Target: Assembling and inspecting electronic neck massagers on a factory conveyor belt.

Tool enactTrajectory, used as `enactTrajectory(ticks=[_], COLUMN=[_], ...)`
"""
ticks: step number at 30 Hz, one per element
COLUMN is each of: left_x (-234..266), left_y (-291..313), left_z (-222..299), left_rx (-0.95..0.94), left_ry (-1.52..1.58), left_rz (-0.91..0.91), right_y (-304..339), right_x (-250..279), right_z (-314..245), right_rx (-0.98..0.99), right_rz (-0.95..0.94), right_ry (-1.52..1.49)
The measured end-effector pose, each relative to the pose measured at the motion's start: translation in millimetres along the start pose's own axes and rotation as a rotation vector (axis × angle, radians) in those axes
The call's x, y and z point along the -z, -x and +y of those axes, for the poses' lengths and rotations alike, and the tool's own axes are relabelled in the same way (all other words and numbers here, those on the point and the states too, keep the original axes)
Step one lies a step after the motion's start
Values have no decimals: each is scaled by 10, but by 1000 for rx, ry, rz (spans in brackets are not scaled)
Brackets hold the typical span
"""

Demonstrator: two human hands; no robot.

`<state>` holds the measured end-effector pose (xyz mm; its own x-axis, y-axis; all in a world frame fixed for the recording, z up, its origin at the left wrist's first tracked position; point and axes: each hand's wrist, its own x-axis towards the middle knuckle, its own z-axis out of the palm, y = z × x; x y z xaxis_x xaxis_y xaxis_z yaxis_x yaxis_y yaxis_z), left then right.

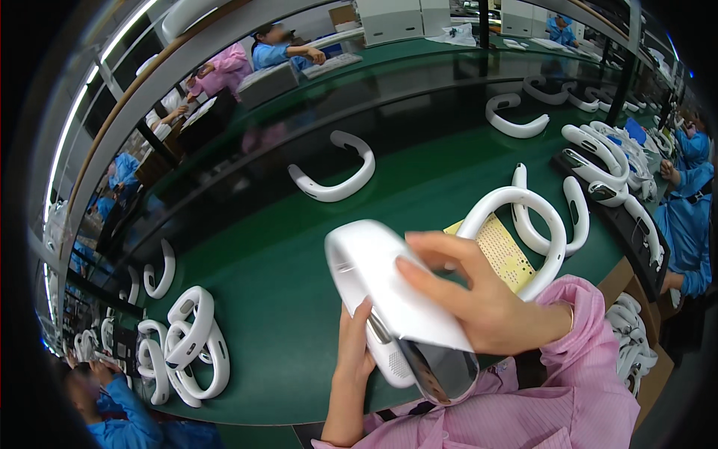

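Note:
A white, curved neck fan (396, 277) is held up close in front of me, slightly blurred, with a dotted grille and a shiny dark panel at its lower end. My left hand (353, 344) grips it from below, thumb against its inner side. On the right, my right hand (482, 299) has its fingers bent over the fan's upper outer face. Just beyond my right wrist, a white ring-shaped neck fan (557, 232) lies over a yellow perforated sheet (505, 251). Part of that sheet is hidden by my hand.
On the green bench (269, 254), a single neck fan (336, 187) lies ahead and stacked ones (194, 337) sit at left. A black tray (636, 247) with more fans stands at right, above a cardboard box (654, 329) of white parts. Co-workers in blue (688, 217) flank the bench.

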<state>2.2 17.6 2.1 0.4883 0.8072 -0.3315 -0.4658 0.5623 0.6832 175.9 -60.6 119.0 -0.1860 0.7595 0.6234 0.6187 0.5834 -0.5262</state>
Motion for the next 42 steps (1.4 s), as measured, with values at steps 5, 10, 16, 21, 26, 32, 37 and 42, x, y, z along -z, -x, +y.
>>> enactTrajectory(ticks=[5,10,16,21,26,32,37,42], left_x=[-1,-36,84,-153,-274,-304,-328,-172], left_y=[325,414,337,97,-23,-242,-652,-1898], left_z=[277,543,653,645,649,615,607,565], left_rx=[-92,-372,-646,-470,-96,32,-30,-691], left_ry=[-95,-517,-775,-447,29,68,-149,-1217], left_rz=[-282,-390,-277,-111,-154,-81,-161,-135], right_y=[-92,75,4,-119,-110,-122,-192,-375], right_x=[239,258,322,316,296,258,269,710], right_z=[370,546,295,397,569,751,1238,2409], right_rx=[94,-225,-574,-921,-1096,-995,-1116,-1211], right_rz=[28,184,239,61,93,61,243,614], right_ry=[-55,-365,-518,-833,-983,-929,-819,-821])
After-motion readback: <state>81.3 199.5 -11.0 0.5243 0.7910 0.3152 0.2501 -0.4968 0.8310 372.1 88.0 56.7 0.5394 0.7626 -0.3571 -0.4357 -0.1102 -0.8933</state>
